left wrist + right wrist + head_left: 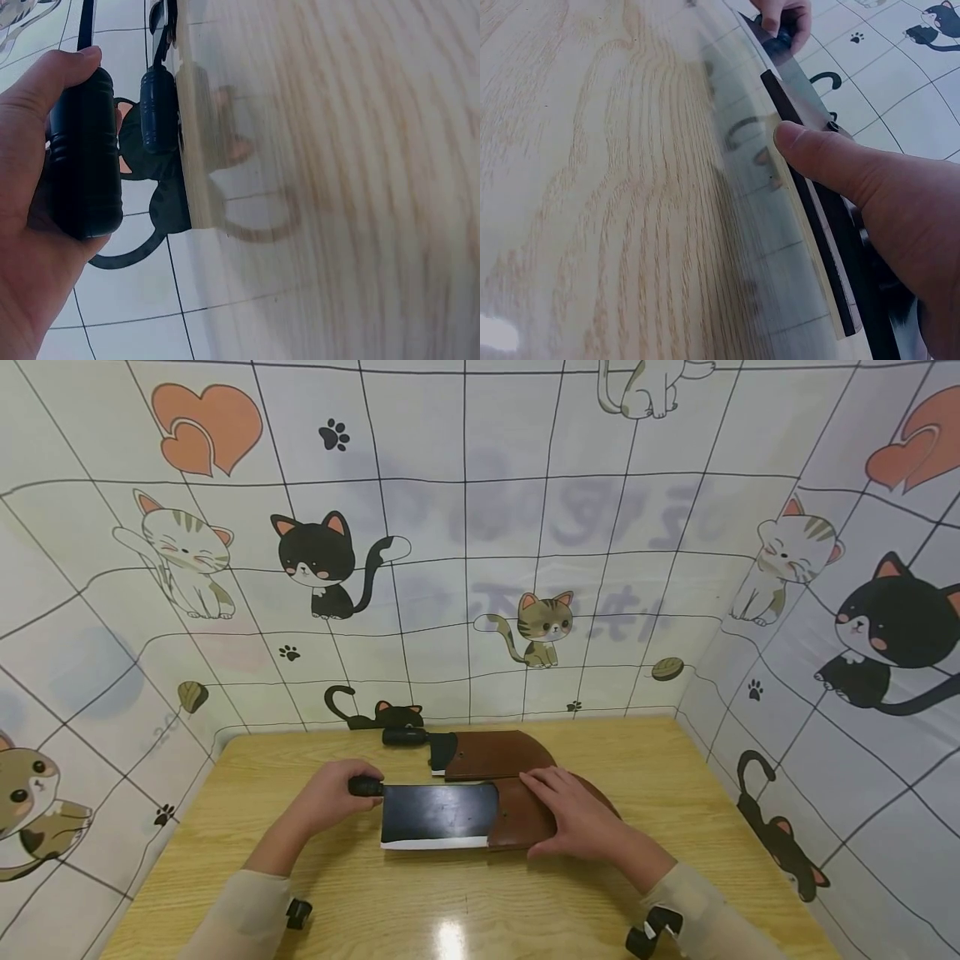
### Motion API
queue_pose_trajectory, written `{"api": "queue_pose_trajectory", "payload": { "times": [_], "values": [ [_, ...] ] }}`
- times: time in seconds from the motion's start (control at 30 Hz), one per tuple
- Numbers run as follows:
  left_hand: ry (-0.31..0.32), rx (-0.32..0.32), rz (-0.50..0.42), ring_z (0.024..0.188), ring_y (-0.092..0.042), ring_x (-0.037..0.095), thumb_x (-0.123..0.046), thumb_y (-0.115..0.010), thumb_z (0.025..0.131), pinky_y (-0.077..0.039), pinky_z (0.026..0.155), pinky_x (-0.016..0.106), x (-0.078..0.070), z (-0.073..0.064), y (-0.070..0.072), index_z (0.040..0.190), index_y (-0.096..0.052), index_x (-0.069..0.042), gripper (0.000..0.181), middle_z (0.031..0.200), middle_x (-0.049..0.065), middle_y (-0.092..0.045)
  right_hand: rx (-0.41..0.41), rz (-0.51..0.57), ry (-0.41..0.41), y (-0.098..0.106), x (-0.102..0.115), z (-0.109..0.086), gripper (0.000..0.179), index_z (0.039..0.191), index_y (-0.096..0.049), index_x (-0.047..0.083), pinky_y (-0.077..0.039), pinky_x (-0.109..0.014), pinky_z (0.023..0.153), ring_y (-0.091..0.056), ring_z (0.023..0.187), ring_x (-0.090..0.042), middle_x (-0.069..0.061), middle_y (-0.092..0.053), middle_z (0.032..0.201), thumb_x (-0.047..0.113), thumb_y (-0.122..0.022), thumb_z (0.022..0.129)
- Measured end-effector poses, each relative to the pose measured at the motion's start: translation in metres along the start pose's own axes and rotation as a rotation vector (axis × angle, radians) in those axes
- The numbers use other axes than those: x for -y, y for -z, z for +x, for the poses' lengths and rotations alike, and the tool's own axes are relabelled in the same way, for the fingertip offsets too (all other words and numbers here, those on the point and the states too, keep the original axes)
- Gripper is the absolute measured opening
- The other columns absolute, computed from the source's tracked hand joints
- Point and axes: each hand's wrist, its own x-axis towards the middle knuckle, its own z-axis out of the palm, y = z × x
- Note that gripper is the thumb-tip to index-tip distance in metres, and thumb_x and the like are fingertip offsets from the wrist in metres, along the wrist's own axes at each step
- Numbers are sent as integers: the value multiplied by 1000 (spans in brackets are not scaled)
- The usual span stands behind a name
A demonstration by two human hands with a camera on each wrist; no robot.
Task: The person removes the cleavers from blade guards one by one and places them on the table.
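Observation:
A cleaver (438,814) with a dark blade and a pale cutting edge lies across the middle of the head view. Its tip end is inside a brown sheath (516,820), while most of the blade shows. My left hand (330,799) grips the black ridged handle (86,157), thumb along its side. My right hand (581,820) holds the sheath from above, fingers over its far side and thumb at the near edge; the right wrist view shows this thumb (829,157) against the sheath's dark edge. The palm hides part of the sheath.
Just behind lies a second cleaver, its black handle (405,737) to the left and its blade mostly inside another brown sheath (498,753). Everything rests on a glossy wooden table (420,910). White cat-patterned walls (450,543) stand behind the table and at both sides.

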Motion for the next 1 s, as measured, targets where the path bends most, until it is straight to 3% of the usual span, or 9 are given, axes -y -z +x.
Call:
{"api": "queue_pose_trajectory", "payload": {
  "times": [0.4,0.6,1.0],
  "values": [
    [32,-8,17,106,-71,23,-20,-94,89,-59,91,49,11,-8,7,118,-83,-11,33,118,1,-78,-37,11,-29,1,-6,-6,119,170,-44,11,-41,-64,120,-42,155,-39,-13,-48,167,64,-98,77],
    [34,-14,30,107,-72,24,-22,-95,89,-59,91,49,16,-11,10,119,-83,-12,33,118,0,-78,-55,-14,-35,1,-14,-9,118,168,-47,13,-42,-62,120,-45,153,-37,-10,-50,165,67,-97,76],
    [29,-2,28,106,-72,24,-20,-94,88,-59,93,52,29,-12,16,117,-82,-12,32,117,0,-79,-22,14,-60,4,-27,-14,119,166,-49,11,-42,-62,119,-46,151,-38,-12,-52,162,59,-103,72]
  ]
}}
